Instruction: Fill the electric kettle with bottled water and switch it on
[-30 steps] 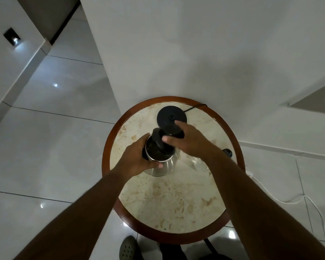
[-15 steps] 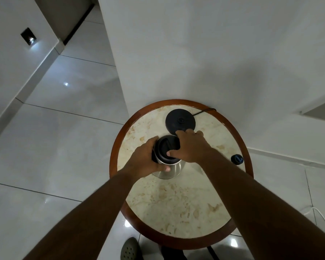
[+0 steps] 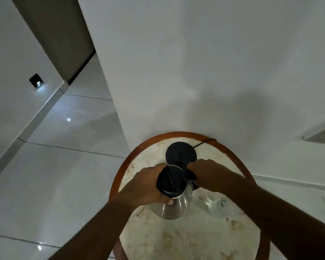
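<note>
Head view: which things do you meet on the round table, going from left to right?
Left hand → kettle → right hand → clear plastic bottle, lying on the table.

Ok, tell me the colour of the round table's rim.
Reddish-brown wood, framing the rim of a beige marbled top; seen in the head view.

Round marble-top table (image 3: 176, 239) w/ wood rim, kettle (image 3: 174, 205), black base (image 3: 181, 153), clear bottle (image 3: 217, 204) lying on it

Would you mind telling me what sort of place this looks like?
Probably a hotel room or home corner: a small round table against a white wall, glossy floor tiles, and a kettle near its base.
</note>
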